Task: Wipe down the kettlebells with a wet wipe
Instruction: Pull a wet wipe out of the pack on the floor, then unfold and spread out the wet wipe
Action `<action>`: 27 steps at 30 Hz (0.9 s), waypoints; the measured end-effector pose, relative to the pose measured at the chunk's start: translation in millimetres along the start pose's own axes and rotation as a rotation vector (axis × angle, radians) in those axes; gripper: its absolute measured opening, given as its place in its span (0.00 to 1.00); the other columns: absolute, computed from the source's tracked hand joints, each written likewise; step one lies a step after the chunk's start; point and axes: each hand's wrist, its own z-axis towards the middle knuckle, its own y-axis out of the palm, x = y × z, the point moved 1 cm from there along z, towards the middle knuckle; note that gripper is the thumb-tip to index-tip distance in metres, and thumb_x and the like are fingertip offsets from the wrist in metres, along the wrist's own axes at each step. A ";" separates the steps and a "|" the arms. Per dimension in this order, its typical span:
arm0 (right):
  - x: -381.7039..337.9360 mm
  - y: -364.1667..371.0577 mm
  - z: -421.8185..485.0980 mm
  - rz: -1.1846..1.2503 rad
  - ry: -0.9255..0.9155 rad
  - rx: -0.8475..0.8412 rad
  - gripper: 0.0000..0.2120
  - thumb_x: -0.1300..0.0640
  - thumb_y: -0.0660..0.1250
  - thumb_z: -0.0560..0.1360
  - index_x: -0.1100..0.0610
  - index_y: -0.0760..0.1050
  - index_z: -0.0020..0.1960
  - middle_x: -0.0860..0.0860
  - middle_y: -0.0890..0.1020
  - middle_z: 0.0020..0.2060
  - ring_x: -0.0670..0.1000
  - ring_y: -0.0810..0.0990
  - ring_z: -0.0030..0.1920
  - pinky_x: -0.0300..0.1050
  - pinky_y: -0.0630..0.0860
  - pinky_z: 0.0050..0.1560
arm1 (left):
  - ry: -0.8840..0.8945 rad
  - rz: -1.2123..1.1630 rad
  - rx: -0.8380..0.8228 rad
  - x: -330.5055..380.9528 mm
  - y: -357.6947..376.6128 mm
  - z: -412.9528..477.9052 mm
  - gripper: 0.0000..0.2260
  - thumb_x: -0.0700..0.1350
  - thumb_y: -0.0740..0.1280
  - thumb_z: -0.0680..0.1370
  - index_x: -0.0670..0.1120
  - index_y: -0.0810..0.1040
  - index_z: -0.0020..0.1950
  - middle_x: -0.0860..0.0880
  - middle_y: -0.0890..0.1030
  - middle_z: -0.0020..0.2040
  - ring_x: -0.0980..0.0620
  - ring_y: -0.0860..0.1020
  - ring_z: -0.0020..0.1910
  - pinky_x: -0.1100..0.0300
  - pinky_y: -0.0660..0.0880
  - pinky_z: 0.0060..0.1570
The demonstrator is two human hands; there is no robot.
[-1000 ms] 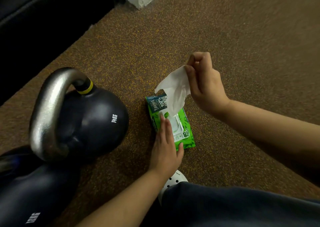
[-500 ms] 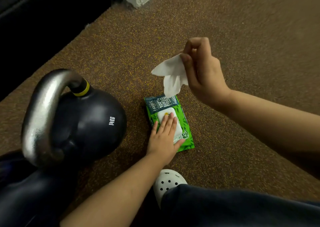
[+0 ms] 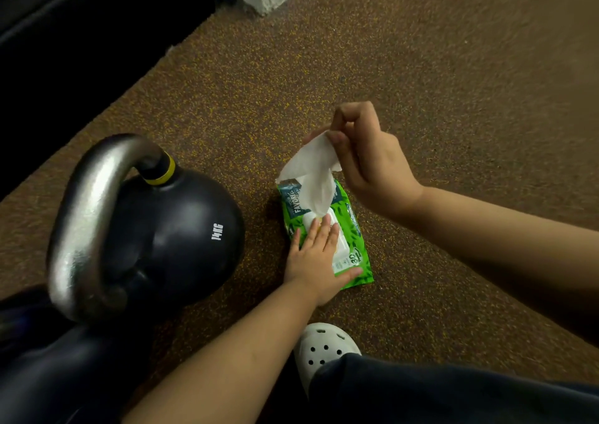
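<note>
Beside green pack (image 3: 359, 273), black kettlebell (image 3: 181, 229), steel handle (image 3: 82, 206)

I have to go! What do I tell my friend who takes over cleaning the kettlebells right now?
Left hand: flat, pressing the green wipe pack onto the floor.
Right hand: pinches a white wipe, lower end hanging at the pack's opening.
The 14 kg kettlebell and a second kettlebell stand left of the pack, neither touched.
Done: wipe in hand.
Left: wipe both down.

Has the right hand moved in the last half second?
Yes: the right hand has dropped toward the green plastic wipe pack; its white wet wipe now overlaps the pack's far end.
</note>
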 end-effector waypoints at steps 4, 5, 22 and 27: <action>-1.8 5.2 -0.3 0.019 -0.026 0.006 0.02 0.55 0.54 0.79 0.50 0.61 0.50 0.48 0.74 0.35 0.49 0.69 0.31 0.38 0.66 0.35 | 0.096 -0.314 0.107 -4.7 -21.3 -20.6 0.26 0.60 0.55 0.78 0.48 0.67 0.72 0.48 0.67 0.73 0.52 0.63 0.73 0.52 0.57 0.73; -3.0 7.1 -0.2 0.026 -0.029 0.000 0.02 0.56 0.54 0.79 0.51 0.61 0.50 0.46 0.74 0.34 0.47 0.68 0.30 0.34 0.65 0.35 | 0.098 -0.370 0.276 -8.1 -27.8 -31.7 0.18 0.57 0.58 0.78 0.49 0.76 0.62 0.49 0.78 0.62 0.51 0.74 0.63 0.52 0.69 0.65; -39.2 16.3 49.9 0.455 0.280 -0.010 0.06 0.57 0.58 0.80 0.49 0.65 0.45 0.44 0.67 0.26 0.41 0.65 0.24 0.33 0.64 0.23 | -0.001 -0.875 0.891 -46.5 -144.2 -58.1 0.16 0.42 0.68 0.73 0.44 0.73 0.61 0.50 0.80 0.54 0.48 0.78 0.55 0.56 0.73 0.56; -46.1 9.0 81.4 0.376 0.287 -0.134 0.04 0.52 0.59 0.79 0.48 0.69 0.45 0.44 0.69 0.33 0.41 0.67 0.34 0.37 0.66 0.36 | -0.028 -0.847 0.884 -56.6 -159.7 -77.2 0.08 0.44 0.61 0.75 0.42 0.76 0.50 0.46 0.81 0.43 0.52 0.77 0.42 0.63 0.70 0.40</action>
